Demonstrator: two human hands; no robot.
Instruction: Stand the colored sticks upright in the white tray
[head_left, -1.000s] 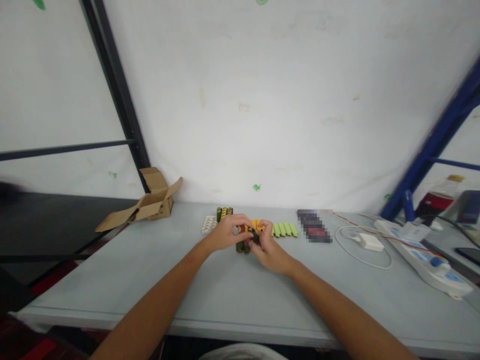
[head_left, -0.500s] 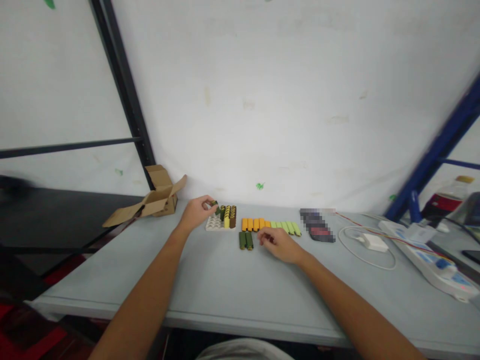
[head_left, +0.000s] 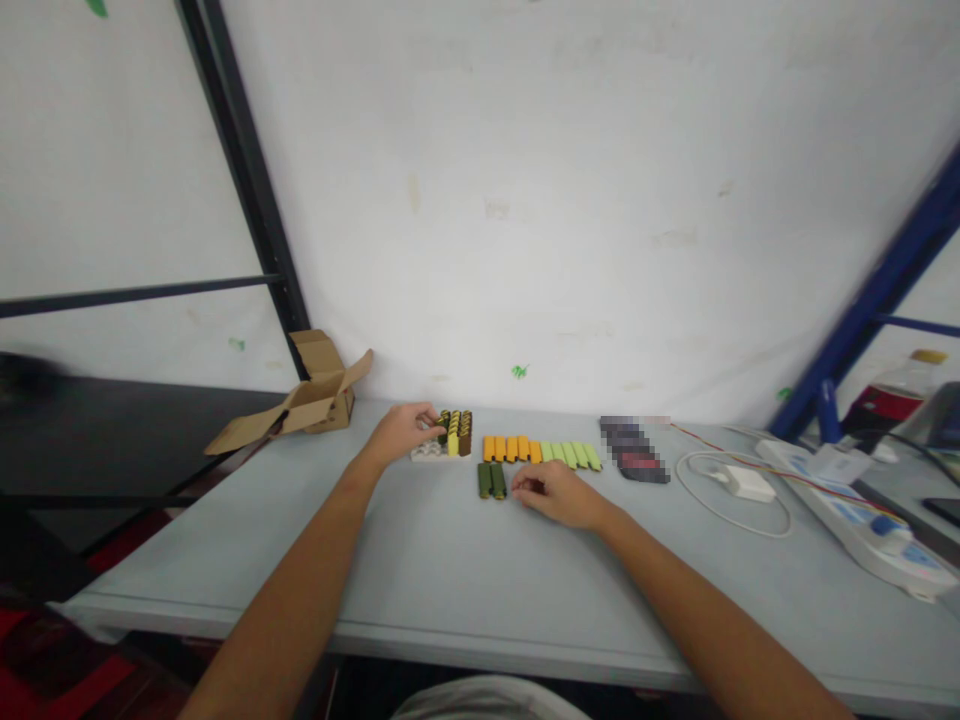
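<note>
My left hand (head_left: 406,432) is over the left part of a white holder (head_left: 442,458) with rows of round pockets. Its thumb and fingers close on a dark green cylinder, mostly hidden by them. Beside the fingers, yellow and brown cylinders (head_left: 459,436) with dark, yellow-marked tops stand upright in rows. My right hand (head_left: 559,493) hovers low over the table, its fingers loosely curled and no object visible in them. Just left of its fingertips, two dark green cylinders (head_left: 492,481) lie side by side.
Behind the green pair lie orange cylinders (head_left: 511,449) and light green cylinders (head_left: 571,455) in a row. A blurred-out dark object (head_left: 634,450) is to their right. An opened cardboard box (head_left: 322,395) stands at back left. A white adapter (head_left: 748,484), cables and a power strip (head_left: 862,530) occupy the right.
My left hand has moved slightly right and down over the holder, with the dark green cylinder now mostly hidden. My right hand has shifted slightly toward me.
</note>
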